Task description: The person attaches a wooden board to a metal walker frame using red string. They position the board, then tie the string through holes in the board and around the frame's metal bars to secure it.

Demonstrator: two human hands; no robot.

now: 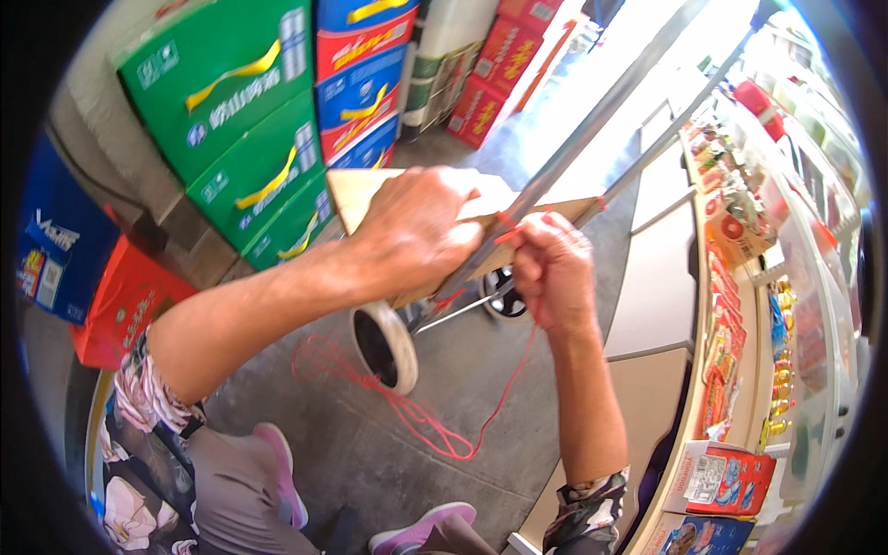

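Note:
Both my hands are at the grey metal tube [578, 139] of a cart whose flat wooden board [350, 192] shows behind my fingers. Red string [507, 222] is wound around the tube where it meets the board. My left hand [421, 222] is closed just left of the tube, its fingers pinching the string. On the other side, my right hand [560, 264] is curled in a fist around the string. From it, a loose length [453, 446] hangs down and lies in tangled loops on the floor. Beneath the board are two wheels, the nearer wheel [382, 347] pale-rimmed.
Stacked green cartons [245, 120] and blue cartons [365, 69] stand at the far left, with red boxes [504, 51] beyond. A blue box [69, 245] and a red bag [129, 301] are at left. Shelves of packaged goods [726, 333] line the right side.

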